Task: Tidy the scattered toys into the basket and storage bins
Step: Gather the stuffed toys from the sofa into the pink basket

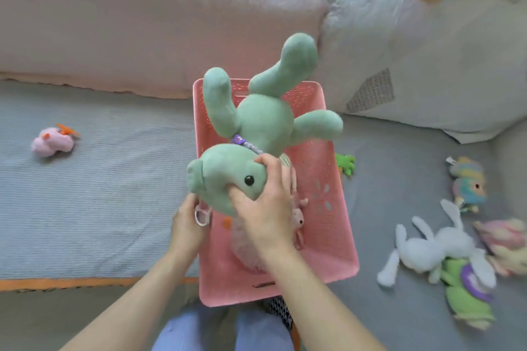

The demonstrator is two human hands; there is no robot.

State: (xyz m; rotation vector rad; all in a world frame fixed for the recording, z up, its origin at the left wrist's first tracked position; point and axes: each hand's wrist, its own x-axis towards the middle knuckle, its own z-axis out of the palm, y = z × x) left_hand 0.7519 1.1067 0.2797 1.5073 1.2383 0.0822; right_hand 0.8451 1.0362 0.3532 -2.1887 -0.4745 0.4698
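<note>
A little pink toy [52,142] lies far left on the bed [99,194]. Left hand [186,226] grips the basket [330,236] edge, fingers curled on it. Right hand [263,208] fingers squeeze the green bunny [256,128] head, just above the basket w/ its legs up. It's big, so it may flop out & tip over the rim. More toys [445,253] wait right.

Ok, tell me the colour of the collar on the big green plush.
Purple and lilac, on the green plush at its collar; the head view shows it.
</note>
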